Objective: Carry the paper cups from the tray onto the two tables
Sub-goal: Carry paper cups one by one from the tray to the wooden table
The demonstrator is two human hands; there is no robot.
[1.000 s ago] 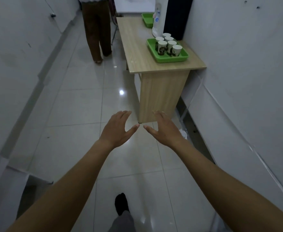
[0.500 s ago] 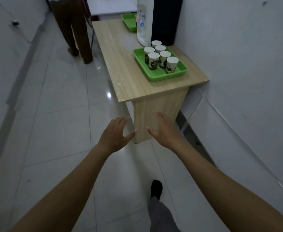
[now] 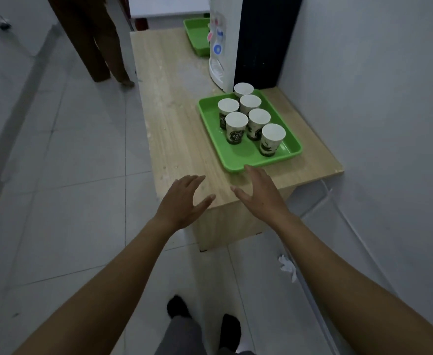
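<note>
Six paper cups (image 3: 236,126), white with dark printed bands, stand upright and clustered on a green tray (image 3: 238,160) at the near right end of a light wood counter (image 3: 174,119). A white water dispenser (image 3: 222,44) stands just behind the tray; a second green tray (image 3: 197,34) lies beyond it. Left hand (image 3: 182,201) and right hand (image 3: 261,193), both spread and empty, hover over the counter's near edge, right fingertips just short of the tray's rim.
</note>
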